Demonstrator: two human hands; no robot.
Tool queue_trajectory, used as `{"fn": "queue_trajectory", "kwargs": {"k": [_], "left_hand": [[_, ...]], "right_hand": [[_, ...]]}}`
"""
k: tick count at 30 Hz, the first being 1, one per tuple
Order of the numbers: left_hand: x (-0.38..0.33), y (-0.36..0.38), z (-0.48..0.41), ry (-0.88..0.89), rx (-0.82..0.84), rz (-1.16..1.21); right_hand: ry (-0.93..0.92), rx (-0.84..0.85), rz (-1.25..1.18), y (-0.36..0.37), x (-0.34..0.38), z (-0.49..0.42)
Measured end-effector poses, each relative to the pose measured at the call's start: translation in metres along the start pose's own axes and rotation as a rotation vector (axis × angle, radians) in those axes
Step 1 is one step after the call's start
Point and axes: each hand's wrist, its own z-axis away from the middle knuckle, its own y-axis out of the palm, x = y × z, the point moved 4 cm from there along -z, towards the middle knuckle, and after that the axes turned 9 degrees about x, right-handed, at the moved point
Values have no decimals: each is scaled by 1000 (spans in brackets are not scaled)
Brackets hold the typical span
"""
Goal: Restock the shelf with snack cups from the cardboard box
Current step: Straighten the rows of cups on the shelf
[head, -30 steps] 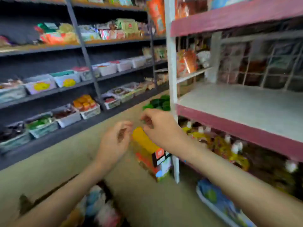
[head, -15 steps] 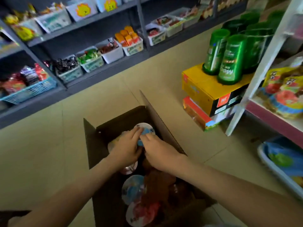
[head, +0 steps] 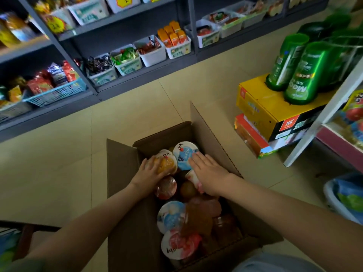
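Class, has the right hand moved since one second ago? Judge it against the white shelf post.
Yes. It went down and away from the white shelf post; the right hand now lies flat over the cups inside the cardboard box.

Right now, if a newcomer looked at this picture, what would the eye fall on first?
First, the open cardboard box on the floor in the lower centre, full of snack cups with bright lids. Inside it, the left hand holds an orange-lidded cup while the right hand lies flat against a blue-lidded cup. At the right, shiny green bottles stand on a yellow carton.
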Motion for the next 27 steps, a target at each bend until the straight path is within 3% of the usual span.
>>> {"fn": "queue_trajectory", "kwargs": {"k": [8, 13, 20, 23, 27], "left_hand": [[4, -5, -12, -67, -47, 41], [7, -20, 7, -131, -111, 264], [1, -94, 68, -42, -615, 643], [7, -117, 78, -54, -728, 724], [-5, -157, 92, 21, -928, 729]], "right_hand": [[7, 58, -100, -7, 13, -17], [55, 42, -632, -24, 18, -21], [54, -143, -1627, -69, 26, -15], [-96, -275, -1774, -91, 21, 2], [-113, -523, -1901, -118, 9, 38]]}}
